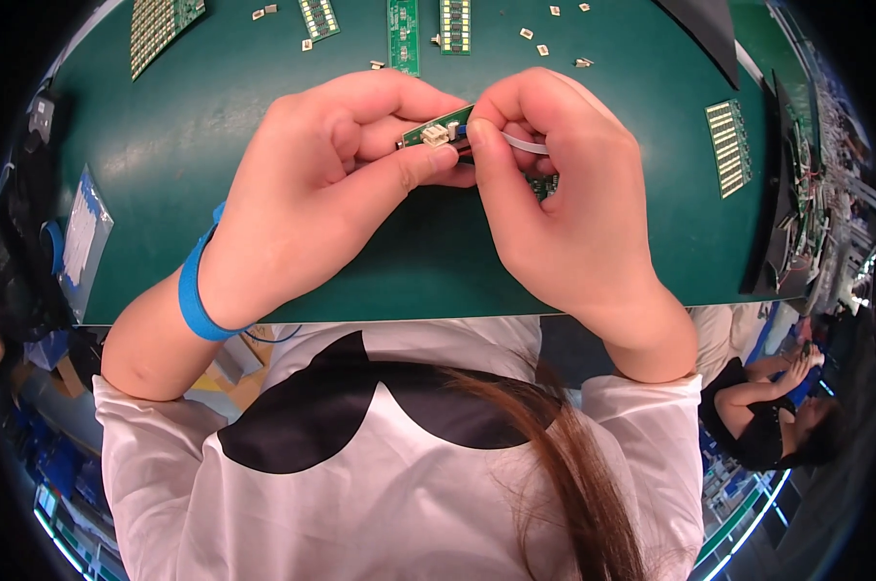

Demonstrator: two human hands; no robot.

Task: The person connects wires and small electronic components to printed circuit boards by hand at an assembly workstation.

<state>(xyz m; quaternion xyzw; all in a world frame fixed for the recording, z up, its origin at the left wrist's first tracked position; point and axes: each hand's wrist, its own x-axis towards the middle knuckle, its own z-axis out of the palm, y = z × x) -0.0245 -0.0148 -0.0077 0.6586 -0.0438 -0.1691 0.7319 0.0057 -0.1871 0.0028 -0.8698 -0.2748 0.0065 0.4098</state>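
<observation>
Between thumb and fingers, my left hand grips a small green circuit board above the table. A cream-white connector sits on the board beside my left thumb tip. My right hand is closed in a pinch at the board's right end, where a bit of blue shows by the fingertips. A pale grey cable runs out from that pinch across my right fingers. What exactly my right fingertips press on is hidden. Below the right fingers, part of another green board shows. A blue wrist strap circles my left wrist.
Along the far side of the green table lie several circuit boards and scattered small white connectors. Another board lies at the right, a plastic bag at the left. A person sits beyond the right edge.
</observation>
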